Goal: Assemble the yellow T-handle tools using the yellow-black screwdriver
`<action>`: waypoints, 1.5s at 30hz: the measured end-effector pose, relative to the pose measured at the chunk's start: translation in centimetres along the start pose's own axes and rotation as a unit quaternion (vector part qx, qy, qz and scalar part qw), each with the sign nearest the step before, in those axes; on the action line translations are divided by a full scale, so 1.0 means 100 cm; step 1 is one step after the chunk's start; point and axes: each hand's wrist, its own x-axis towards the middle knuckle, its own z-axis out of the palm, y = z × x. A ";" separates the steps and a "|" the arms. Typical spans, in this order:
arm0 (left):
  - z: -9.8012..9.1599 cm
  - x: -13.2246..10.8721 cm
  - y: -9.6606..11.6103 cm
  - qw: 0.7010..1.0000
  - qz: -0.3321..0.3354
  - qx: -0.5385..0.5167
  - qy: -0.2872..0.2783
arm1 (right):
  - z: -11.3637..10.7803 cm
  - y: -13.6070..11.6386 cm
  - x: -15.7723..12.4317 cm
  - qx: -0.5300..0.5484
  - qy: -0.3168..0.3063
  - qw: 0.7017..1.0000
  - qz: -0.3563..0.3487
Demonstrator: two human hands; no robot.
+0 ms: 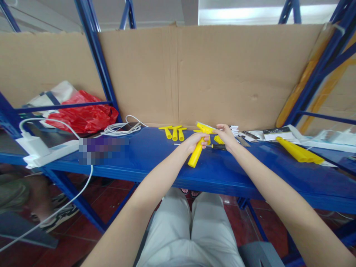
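Note:
A yellow T-shaped scraper [196, 154] with a hollow round handle and a pale strip along its head is held above the blue shelf [155, 155]. My left hand [196, 142] is wrapped round its handle just below the head. At the head's right end, my right hand [224, 136] has its fingers closed; part of their grip is hidden. A black-handled screwdriver [218, 147] lies beneath my hands, beside small yellow parts [218, 139]. Several yellow T-shaped handles [175, 132] lie behind, left of my hands.
Long yellow tubes [299, 150] lie at the right, near papers and a black card [276, 133]. On the left are a white power strip [55, 152], coiled white cable [119, 129] and red plastic bag [83, 113]. Cardboard [222, 74] walls the back. Another person's leg [39, 193] shows lower left.

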 end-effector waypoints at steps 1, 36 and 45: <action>0.000 0.000 0.000 1.000 0.002 -0.006 -0.009 | -0.001 -0.001 -0.001 0.008 -0.001 1.000 0.019; -0.021 0.012 0.000 0.973 0.041 -0.081 0.213 | -0.105 0.013 0.032 -0.439 -0.296 0.847 -0.055; -0.029 0.015 -0.001 0.965 0.034 -0.103 0.238 | -0.102 0.004 0.023 -0.388 -0.290 0.875 -0.028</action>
